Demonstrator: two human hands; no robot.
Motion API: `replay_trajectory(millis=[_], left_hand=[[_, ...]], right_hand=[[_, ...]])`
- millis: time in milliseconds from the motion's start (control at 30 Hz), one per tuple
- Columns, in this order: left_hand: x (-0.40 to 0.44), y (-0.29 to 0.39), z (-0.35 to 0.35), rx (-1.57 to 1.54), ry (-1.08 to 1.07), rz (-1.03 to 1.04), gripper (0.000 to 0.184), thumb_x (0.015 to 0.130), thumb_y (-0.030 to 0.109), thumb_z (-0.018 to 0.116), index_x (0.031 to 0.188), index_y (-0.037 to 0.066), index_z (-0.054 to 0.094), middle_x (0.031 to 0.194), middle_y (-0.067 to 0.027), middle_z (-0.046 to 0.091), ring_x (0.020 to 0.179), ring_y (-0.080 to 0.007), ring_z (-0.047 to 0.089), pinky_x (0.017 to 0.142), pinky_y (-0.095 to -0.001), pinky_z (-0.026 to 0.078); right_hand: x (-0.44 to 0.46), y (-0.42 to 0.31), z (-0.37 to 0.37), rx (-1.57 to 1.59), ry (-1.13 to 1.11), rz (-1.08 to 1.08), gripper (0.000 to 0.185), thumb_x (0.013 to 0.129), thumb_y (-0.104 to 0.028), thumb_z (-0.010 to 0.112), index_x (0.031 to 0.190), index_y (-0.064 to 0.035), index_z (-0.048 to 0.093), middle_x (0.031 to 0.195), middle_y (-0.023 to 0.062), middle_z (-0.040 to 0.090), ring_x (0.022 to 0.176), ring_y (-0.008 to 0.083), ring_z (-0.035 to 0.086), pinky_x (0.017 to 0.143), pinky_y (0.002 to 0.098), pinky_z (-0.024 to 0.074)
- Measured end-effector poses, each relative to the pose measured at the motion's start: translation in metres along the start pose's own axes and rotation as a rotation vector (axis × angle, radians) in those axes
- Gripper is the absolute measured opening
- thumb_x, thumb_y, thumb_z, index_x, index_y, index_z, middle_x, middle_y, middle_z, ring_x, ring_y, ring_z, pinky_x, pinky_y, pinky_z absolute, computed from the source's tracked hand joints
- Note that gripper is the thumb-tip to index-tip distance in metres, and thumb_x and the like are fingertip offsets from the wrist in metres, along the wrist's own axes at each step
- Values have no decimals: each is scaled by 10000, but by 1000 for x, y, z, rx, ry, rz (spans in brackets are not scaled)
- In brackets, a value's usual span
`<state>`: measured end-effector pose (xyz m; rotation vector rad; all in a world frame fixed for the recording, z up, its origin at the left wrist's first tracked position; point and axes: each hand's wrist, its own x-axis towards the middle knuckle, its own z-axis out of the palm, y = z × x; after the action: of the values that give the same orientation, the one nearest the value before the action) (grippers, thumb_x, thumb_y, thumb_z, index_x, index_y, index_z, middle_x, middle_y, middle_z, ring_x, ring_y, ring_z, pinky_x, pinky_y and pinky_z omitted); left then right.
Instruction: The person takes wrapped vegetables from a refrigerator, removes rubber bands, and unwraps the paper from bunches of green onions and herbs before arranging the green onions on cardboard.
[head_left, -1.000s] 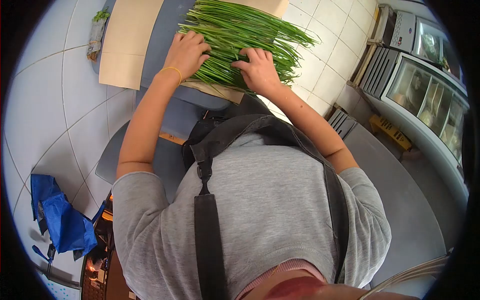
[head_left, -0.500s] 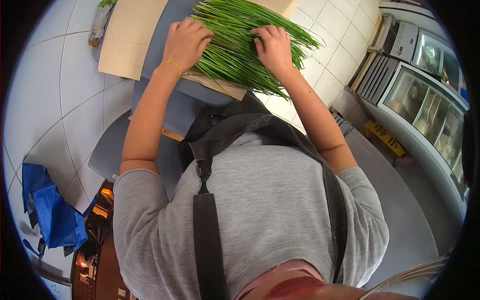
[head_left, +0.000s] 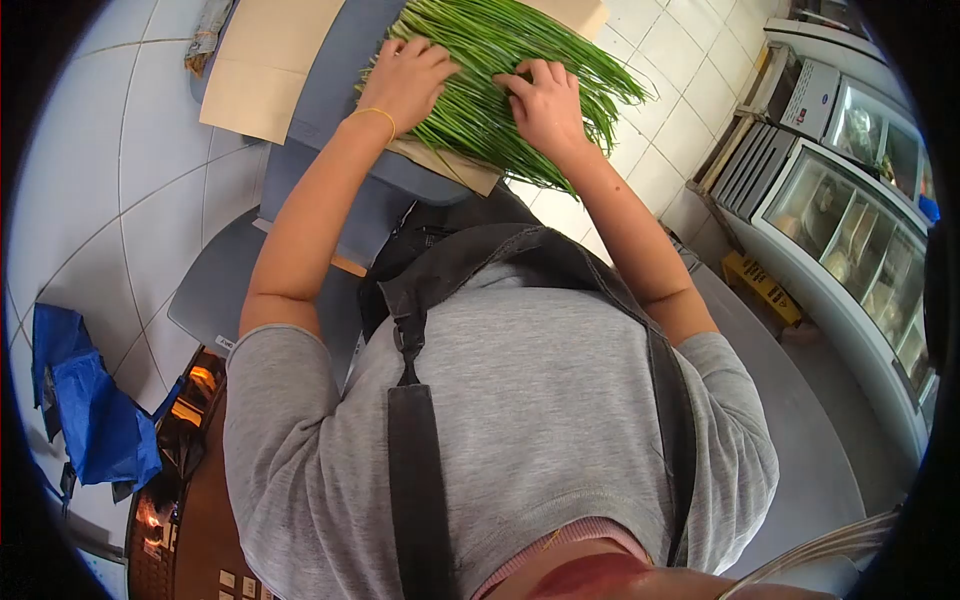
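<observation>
A thick layer of long green chives (head_left: 480,110) lies across brown cardboard, with the stalks running from upper left to lower right. My left hand (head_left: 412,82) rests on the left end of the layer, its fingers bent but apart and the thumb separate. On the right, my right hand (head_left: 547,105) has its thumb and curled fingers pinched in among the stalks; the exact ones it holds are hard to make out. Under the chives, a piece of cardboard (head_left: 450,165) shows at the near edge. Upper left of my left hand is a grey surface (head_left: 335,75).
A flat cardboard sheet (head_left: 265,75) lies at the upper left, near a wrapped bundle (head_left: 208,40). Glass-fronted display fridges (head_left: 850,230) stand at the right, with a yellow box (head_left: 762,285) below. A blue bag (head_left: 95,405) hangs at the left by the tiled wall (head_left: 90,200).
My left hand has shifted right over the chives, toward my right hand. My right hand stays in nearly the same place, its thumb and fingers closer together.
</observation>
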<state>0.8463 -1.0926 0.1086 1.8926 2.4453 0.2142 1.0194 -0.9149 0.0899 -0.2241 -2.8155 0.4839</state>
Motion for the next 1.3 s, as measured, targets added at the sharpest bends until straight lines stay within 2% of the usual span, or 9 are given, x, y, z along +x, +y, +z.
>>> replay_trajectory(millis=[133, 333, 533, 733, 833, 933, 1033, 1133, 1300], left_hand=[[-13, 3, -6, 73, -226, -28, 267, 917, 190, 667, 1184, 180, 669, 1181, 23, 613, 1168, -202, 527, 1040, -431, 368], [-4, 13, -8, 61, 217, 36, 261, 933, 259, 641, 1170, 157, 684, 1166, 19, 602, 1184, -192, 512, 1056, -425, 350], [-17, 15, -20, 82, -225, -73, 404, 943, 331, 637, 1310, 164, 610, 1329, -8, 583, 1247, -217, 498, 1101, -470, 319], [-32, 6, -1, 49, 99, -25, 371, 941, 339, 641, 1260, 148, 643, 1297, -5, 598, 1248, -218, 500, 1112, -463, 307], [-25, 10, -14, 47, -93, -74, 394, 945, 341, 638, 1295, 162, 619, 1348, -6, 584, 1283, -220, 487, 1118, -462, 305], [-15, 9, -22, 18, -60, -65, 425, 955, 345, 625, 1344, 177, 590, 1368, -8, 571, 1300, -218, 476, 1134, -466, 292], [-3, 7, -16, 78, 185, -12, 435, 955, 345, 624, 1359, 189, 584, 1341, 0, 577, 1280, -212, 482, 1158, -472, 270], [-2, 0, 0, 137, 184, -11, 433, 948, 334, 635, 1358, 198, 592, 1297, -2, 582, 1280, -209, 479, 1177, -484, 249], [-23, 8, -23, 35, -159, -98, 379, 931, 322, 659, 1283, 186, 623, 1271, -27, 582, 1336, -216, 445, 1190, -506, 225]], right_hand=[[-6, -2, -1, -21, 73, 106, 413, 764, -63, 685, 1161, -173, 708, 1132, 84, 586, 1038, 304, 532, 867, 433, 409], [-14, -13, 1, -11, -13, 115, 418, 749, -61, 687, 1154, -163, 714, 1174, 106, 569, 1095, 318, 507, 893, 439, 397], [-33, -32, 7, 45, -13, 34, 351, 752, -66, 678, 1088, -152, 732, 1162, 102, 570, 1108, 315, 501, 909, 445, 386], [-26, -33, 0, 131, 45, 105, 433, 813, -105, 678, 1243, -139, 644, 1180, 101, 574, 1111, 309, 500, 908, 446, 387], [-14, -22, -2, 42, 85, 161, 505, 821, -131, 693, 1315, -137, 591, 1208, 100, 577, 1149, 316, 493, 936, 456, 387], [-14, -13, 6, 22, 39, 139, 476, 799, -134, 711, 1267, -125, 629, 1260, 81, 578, 1217, 321, 477, 1006, 476, 368], [-17, -20, 3, 50, -44, 60, 445, 776, -127, 715, 1218, -119, 661, 1261, 64, 590, 1220, 315, 482, 1030, 478, 361], [-28, -37, 6, 87, -86, 3, 421, 779, -121, 713, 1198, -122, 668, 1220, 61, 610, 1206, 305, 499, 1047, 477, 353], [-36, -45, 1, 194, -32, 37, 356, 808, -94, 694, 1161, -133, 673, 1187, 55, 622, 1147, 294, 536, 1022, 469, 359]])
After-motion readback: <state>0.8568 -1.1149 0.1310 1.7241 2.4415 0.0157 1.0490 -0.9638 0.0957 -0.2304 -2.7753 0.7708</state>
